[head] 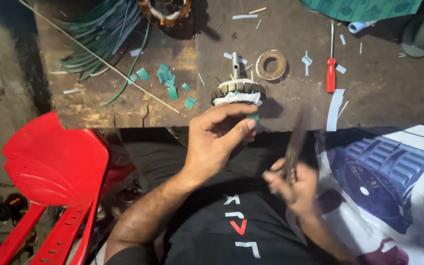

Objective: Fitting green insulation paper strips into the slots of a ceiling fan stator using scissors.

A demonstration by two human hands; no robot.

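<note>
**Hands at the stator, counter edge**

Head view. One wound stator [237,92] stands at the near edge of the wooden counter [379,88], its bore axis roughly upright and white insulation wrapped round its lower rim. One metal shaft [235,64] stands upright just behind it. The left hand [217,142] reaches up to the stator; its grip is pinched together on one small green slip [253,117] just below the rim. The right hand [295,184] is blurred; its grip is closed on one thin metal tool [298,135], long axis running up and slightly right toward the counter edge. One flat ring [271,65] lies right of the shaft. One red-handled screwdriver [331,68] lies further right, blade pointing away from the person. About eight green slips [165,76] lie scattered left of the stator. One red plastic chair [55,167] stands at the person's left.
</note>
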